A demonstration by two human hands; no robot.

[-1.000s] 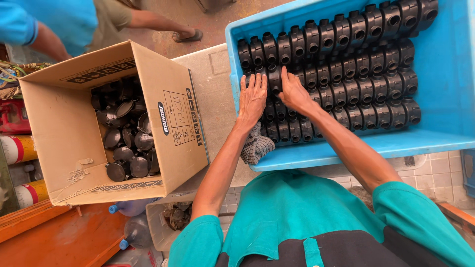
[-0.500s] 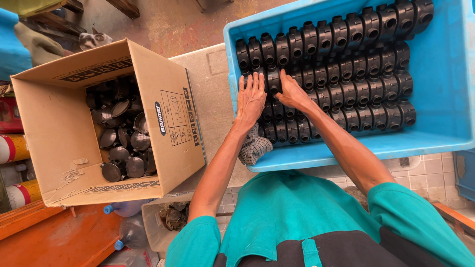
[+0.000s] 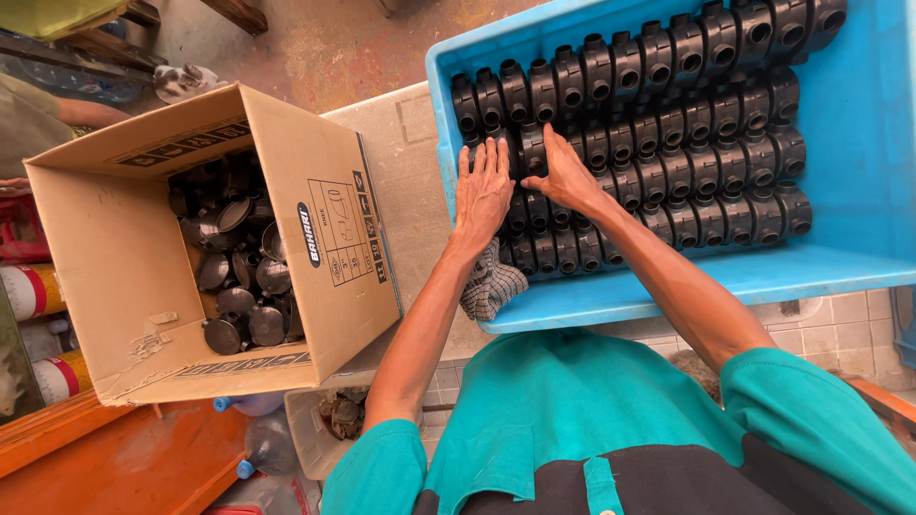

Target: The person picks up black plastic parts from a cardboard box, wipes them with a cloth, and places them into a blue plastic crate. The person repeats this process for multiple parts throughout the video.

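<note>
Left hand point(image 3: 483, 191) lies flat, fingers open, on black parts point(image 3: 658, 124) at the left end of the blue tub point(image 3: 859, 172). Right hand point(image 3: 563, 176) is just beside it, fingers bent on one part point(image 3: 532, 151), thumb spread. Parts sit in rows. Box point(image 3: 105, 277) w/ more parts is well left. Rag point(image 3: 489, 286) hangs at tub's near-left corner.
</note>
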